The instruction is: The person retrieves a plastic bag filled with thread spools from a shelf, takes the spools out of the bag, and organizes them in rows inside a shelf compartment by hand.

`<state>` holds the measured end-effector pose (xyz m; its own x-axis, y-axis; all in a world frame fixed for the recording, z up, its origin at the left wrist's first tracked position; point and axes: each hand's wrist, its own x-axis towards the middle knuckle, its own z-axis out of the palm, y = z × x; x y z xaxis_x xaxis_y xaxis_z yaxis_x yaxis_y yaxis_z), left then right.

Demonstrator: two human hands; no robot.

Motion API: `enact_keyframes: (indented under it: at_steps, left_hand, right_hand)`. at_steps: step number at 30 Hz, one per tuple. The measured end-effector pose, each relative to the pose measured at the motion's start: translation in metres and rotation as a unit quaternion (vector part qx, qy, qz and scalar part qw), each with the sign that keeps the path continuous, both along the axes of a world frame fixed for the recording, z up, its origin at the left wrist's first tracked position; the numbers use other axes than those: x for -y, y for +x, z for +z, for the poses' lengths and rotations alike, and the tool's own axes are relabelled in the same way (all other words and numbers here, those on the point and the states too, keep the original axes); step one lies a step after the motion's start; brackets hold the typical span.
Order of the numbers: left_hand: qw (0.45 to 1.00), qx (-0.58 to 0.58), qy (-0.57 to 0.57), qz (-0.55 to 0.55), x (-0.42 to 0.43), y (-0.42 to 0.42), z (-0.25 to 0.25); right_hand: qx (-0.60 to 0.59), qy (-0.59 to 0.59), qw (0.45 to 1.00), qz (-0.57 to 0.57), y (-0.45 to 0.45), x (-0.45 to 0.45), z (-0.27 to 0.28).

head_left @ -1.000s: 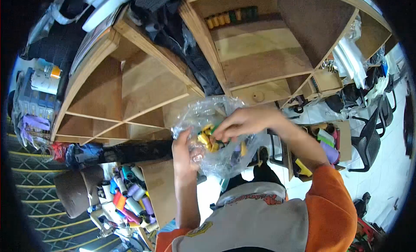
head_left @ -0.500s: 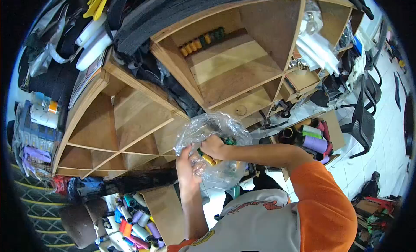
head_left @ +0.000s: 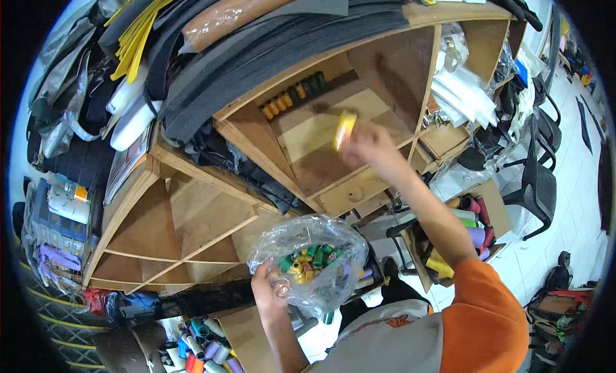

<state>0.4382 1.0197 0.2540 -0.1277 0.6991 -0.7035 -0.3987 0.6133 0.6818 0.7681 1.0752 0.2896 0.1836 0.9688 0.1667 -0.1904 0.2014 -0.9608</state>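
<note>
My right hand (head_left: pixel 372 145), slightly blurred, is closed on a yellow thread spool (head_left: pixel 345 130) in front of a wooden shelf compartment (head_left: pixel 333 132). At the back of that compartment stands a row of small thread spools (head_left: pixel 282 102), orange-yellow at the left and dark green at the right. Lower down, my left hand (head_left: pixel 265 288) grips the left side of a clear plastic bag (head_left: pixel 343 283). Through the bag's open top I see several yellow and green spools (head_left: pixel 307 264) lying loose.
Dark sheets and rolls (head_left: pixel 256 58) lie on top of the shelf. More wooden compartments (head_left: pixel 186 219) stand at the left. Cardboard boxes of large thread cones sit at lower left (head_left: pixel 205 344) and right (head_left: pixel 475 228). A black chair (head_left: pixel 536 193) stands on the tiled floor.
My right hand has come up out of the bag with a yellow spool and moved to the shelf compartment. My left hand and the bag are a little lower in view.
</note>
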Motion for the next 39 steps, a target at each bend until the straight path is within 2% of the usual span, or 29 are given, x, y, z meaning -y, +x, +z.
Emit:
enact_keyframes:
  at_steps: [1, 2, 3, 4, 5, 6, 8, 11, 13, 15, 17, 19, 20, 23, 25, 28, 29, 31, 32, 33, 35, 36, 37, 38, 39]
  left_hand:
    - [0.999, -0.028, 0.017, 0.014, 0.0, 0.002, -0.003]
    - [1.0, -0.013, 0.012, -0.002, -0.002, -0.003, -0.007]
    - [1.0, 0.003, 0.009, -0.017, -0.003, -0.01, -0.012]
    - [0.999, 0.016, 0.004, -0.03, -0.003, -0.018, -0.016]
    - [0.999, -0.01, 0.052, -0.006, -0.003, -0.015, -0.019]
    - [0.999, -0.016, 0.045, 0.002, -0.005, -0.019, -0.022]
    - [0.999, -0.027, 0.029, 0.018, -0.008, -0.028, -0.026]
    - [0.998, -0.01, 0.043, 0.043, -0.003, -0.03, -0.025]
    - [0.997, -0.004, 0.012, 0.072, -0.003, -0.031, -0.02]
    - [0.998, 0.005, 0.011, 0.066, -0.004, -0.039, -0.025]
    - [0.998, -0.012, 0.025, 0.064, -0.003, -0.034, -0.02]
    - [0.997, -0.029, 0.018, 0.074, -0.006, -0.034, -0.019]
    - [0.996, -0.039, 0.012, 0.078, -0.004, -0.035, -0.019]
    - [0.999, 0.005, 0.009, 0.05, -0.004, -0.045, -0.029]
    - [0.998, 0.006, 0.0, 0.066, -0.005, -0.039, -0.023]
    - [0.997, 0.012, 0.001, 0.081, -0.003, -0.038, -0.021]
    - [0.996, 0.017, 0.007, 0.084, -0.004, -0.038, -0.021]
    - [0.997, 0.025, 0.054, 0.044, -0.005, -0.032, -0.014]
    - [0.997, 0.027, 0.073, 0.024, -0.003, -0.032, -0.012]
    - [0.995, 0.076, 0.058, 0.022, -0.002, -0.038, -0.013]
    - [0.998, 0.04, 0.042, -0.002, 0.0, -0.028, 0.009]
    - [0.998, 0.016, 0.054, 0.022, 0.002, -0.023, 0.012]
    - [0.997, -0.009, 0.061, 0.043, 0.003, -0.017, 0.014]
    - [0.998, -0.026, 0.06, 0.017, 0.003, -0.013, 0.023]
    - [0.997, 0.036, 0.061, 0.01, 0.004, -0.013, 0.023]
  right_hand:
    - [-0.061, 0.034, 0.996, -0.061, 0.021, -0.041, -0.026]
    - [0.031, -0.03, 0.989, -0.139, 0.038, -0.07, -0.027]
    - [0.117, 0.052, 0.965, -0.23, 0.05, -0.105, -0.043]
    - [0.126, 0.049, 0.959, -0.249, 0.063, -0.137, -0.056]
    - [0.13, 0.047, 0.954, -0.267, 0.072, -0.166, -0.064]
    - [0.221, -0.004, 0.928, -0.3, 0.08, -0.188, -0.068]
    - [0.395, -0.111, 0.841, -0.353, 0.092, -0.222, -0.075]
    - [0.441, -0.13, 0.794, -0.397, 0.098, -0.263, -0.096]
    - [0.459, -0.085, 0.766, -0.442, 0.114, -0.311, -0.14]
    - [0.447, 0.049, 0.714, -0.537, 0.143, -0.383, -0.208]
    - [0.511, -0.064, 0.747, -0.42, 0.116, -0.33, -0.146]
    - [0.249, 0.067, 0.885, -0.389, 0.107, -0.323, -0.14]
    - [0.114, 0.137, 0.913, -0.366, 0.103, -0.319, -0.137]
    - [0.301, 0.05, 0.866, -0.397, 0.093, -0.287, -0.102]
    - [0.473, 0.041, 0.773, -0.421, 0.102, -0.284, -0.114]
    - [0.396, 0.062, 0.814, -0.421, 0.101, -0.28, -0.11]
    - [0.368, -0.004, 0.827, -0.424, 0.097, -0.268, -0.109]
    - [0.343, -0.111, 0.87, -0.336, 0.083, -0.219, -0.063]
    - [0.327, -0.168, 0.884, -0.288, 0.077, -0.203, -0.058]
    - [0.185, -0.037, 0.939, -0.286, 0.1, -0.241, -0.122]
    - [0.06, -0.04, 0.996, -0.059, 0.072, -0.164, -0.072]
    - [-0.009, -0.051, 0.997, 0.06, 0.049, -0.113, -0.041]
    - [0.03, -0.07, 0.978, 0.194, 0.028, -0.078, -0.028]
    - [0.064, -0.087, 0.94, 0.323, 0.006, -0.043, -0.016]
    - [0.183, -0.08, 0.901, 0.384, -0.025, -0.009, 0.001]
